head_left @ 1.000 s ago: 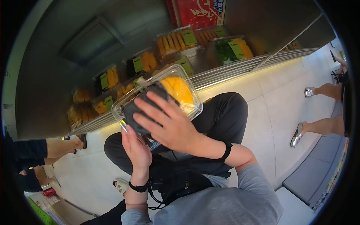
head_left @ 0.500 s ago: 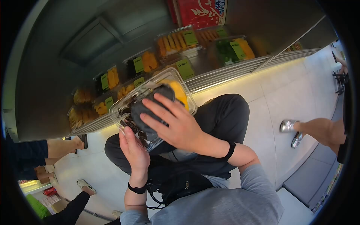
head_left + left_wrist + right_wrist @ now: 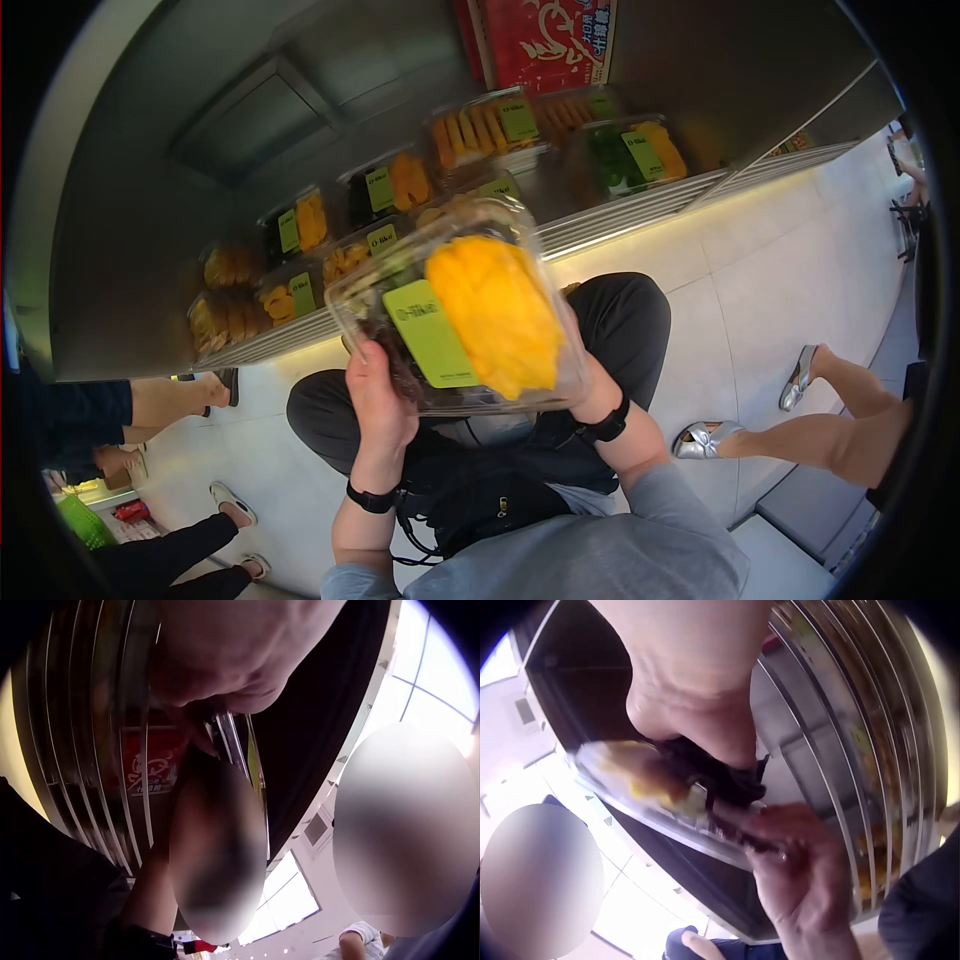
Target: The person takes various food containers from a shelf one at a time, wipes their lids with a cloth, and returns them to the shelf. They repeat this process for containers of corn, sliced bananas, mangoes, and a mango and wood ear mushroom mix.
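1. The left hand (image 3: 380, 395) grips the near left edge of a clear plastic clamshell box (image 3: 460, 310), thumb curled up over its rim; a black band sits on that wrist
2. The right hand (image 3: 590, 385) is under the box's right side and mostly hidden by it in the head view; the right wrist view shows it against the underside with a dark cloth (image 3: 705, 776) bunched between palm and box, though how its fingers lie I cannot tell
3. The box is held up in front of the chest, above the lap, lid facing the head camera; its long axis runs from upper left to lower right, tilted
4. Inside lie yellow mango pieces (image 3: 495, 315) along that axis, with dark fruit at the left end
5. A green label (image 3: 430, 335) on the lid bears small white writing, too blurred to read
6. Beyond, a steel shelf (image 3: 620, 205) carries more boxes of fruit (image 3: 490, 125) with like green labels
7. Farthest, a red carton (image 3: 545, 40) shows white writing
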The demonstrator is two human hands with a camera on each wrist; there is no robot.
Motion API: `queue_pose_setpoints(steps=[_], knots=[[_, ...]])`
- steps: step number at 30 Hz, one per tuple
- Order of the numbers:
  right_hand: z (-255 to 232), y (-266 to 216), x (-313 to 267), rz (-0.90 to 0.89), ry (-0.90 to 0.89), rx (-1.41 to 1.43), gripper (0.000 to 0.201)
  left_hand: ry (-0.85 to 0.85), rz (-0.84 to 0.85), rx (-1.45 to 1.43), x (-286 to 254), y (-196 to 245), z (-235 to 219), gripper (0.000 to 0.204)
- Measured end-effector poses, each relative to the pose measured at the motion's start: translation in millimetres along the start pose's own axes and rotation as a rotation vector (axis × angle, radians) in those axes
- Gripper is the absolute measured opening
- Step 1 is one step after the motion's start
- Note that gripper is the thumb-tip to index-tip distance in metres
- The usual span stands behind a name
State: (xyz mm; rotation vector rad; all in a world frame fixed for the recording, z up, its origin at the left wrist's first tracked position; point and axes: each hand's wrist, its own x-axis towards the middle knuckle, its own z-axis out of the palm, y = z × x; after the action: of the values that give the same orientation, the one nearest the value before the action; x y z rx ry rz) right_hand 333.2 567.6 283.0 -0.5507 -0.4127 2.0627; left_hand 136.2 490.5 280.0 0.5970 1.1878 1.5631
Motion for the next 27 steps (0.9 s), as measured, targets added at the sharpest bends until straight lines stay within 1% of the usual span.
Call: queue_pose_setpoints(steps=[1,2,3,4,6,7,8,9,10,11,12,13,14,16,17,18,20,22,23,24,25,26,27], knots=[[1,7,-4,0.067,-0.006,0.004,0.052,0.042,0.064,0.096,1,-13,-3,0.044],[-8,23,-6,-0.225,-0.127,-0.502,0.053,0.087,0.135,0.191,3,-16,3,0.043],[-14,35,-6,-0.364,-0.213,-0.758,0.054,0.149,0.334,0.263,4,-15,14,0.039],[-17,46,-6,-0.532,-0.270,-0.995,0.054,0.160,0.349,0.266,6,-10,9,0.039],[-13,60,-2,-0.506,-0.272,-1.012,0.058,0.133,0.387,0.413,9,1,-5,0.038],[-12,64,-1,-0.506,-0.291,-1.008,0.058,0.146,0.399,0.414,11,3,-7,0.038],[-12,67,-1,-0.122,-0.373,-0.185,0.058,0.179,0.375,0.381,14,6,-8,0.032],[-11,69,-1,0.274,-0.395,0.636,0.057,0.208,0.350,0.349,17,8,-9,0.029],[-12,65,-1,0.279,-0.404,0.636,0.057,0.233,0.327,0.315,19,11,-11,0.029],[-15,56,-3,0.264,-0.378,0.548,0.055,0.239,0.337,0.315,20,12,-14,0.029],[-17,46,-5,0.250,-0.351,0.460,0.054,0.204,0.296,0.360,20,11,-18,0.030],[-17,37,-3,0.203,-0.381,0.457,0.050,0.170,0.253,0.404,19,10,-22,0.031],[-5,23,-4,0.217,-0.284,0.459,0.050,0.143,0.265,0.439,18,9,-23,0.031],[-18,21,8,0.220,-0.301,0.435,0.051,0.099,0.258,0.504,17,6,-22,0.032],[-17,24,9,0.222,-0.305,0.434,0.051,0.103,0.267,0.509,19,9,-20,0.033],[-14,28,8,0.228,-0.206,0.185,0.051,0.106,0.270,0.508,23,12,-20,0.033],[-12,47,10,0.230,-0.109,-0.068,0.051,0.179,0.289,0.546,35,22,-23,0.031],[-24,76,19,0.212,-0.442,0.319,0.052,0.200,0.284,0.565,51,42,-32,0.028],[-23,74,16,0.319,-0.424,0.360,0.051,0.273,0.287,0.653,61,48,-44,0.029],[-28,74,14,0.322,-0.427,0.358,0.051,0.271,0.315,0.556,77,52,-55,0.028],[-36,74,12,0.395,-0.400,0.271,0.051,0.292,0.330,0.605,90,67,-63,0.026],[-43,75,11,0.465,-0.372,0.184,0.050,0.324,0.528,0.692,108,79,-68,0.025],[-48,75,11,0.461,-0.395,0.173,0.049,0.333,0.485,0.765,122,95,-81,0.025]])
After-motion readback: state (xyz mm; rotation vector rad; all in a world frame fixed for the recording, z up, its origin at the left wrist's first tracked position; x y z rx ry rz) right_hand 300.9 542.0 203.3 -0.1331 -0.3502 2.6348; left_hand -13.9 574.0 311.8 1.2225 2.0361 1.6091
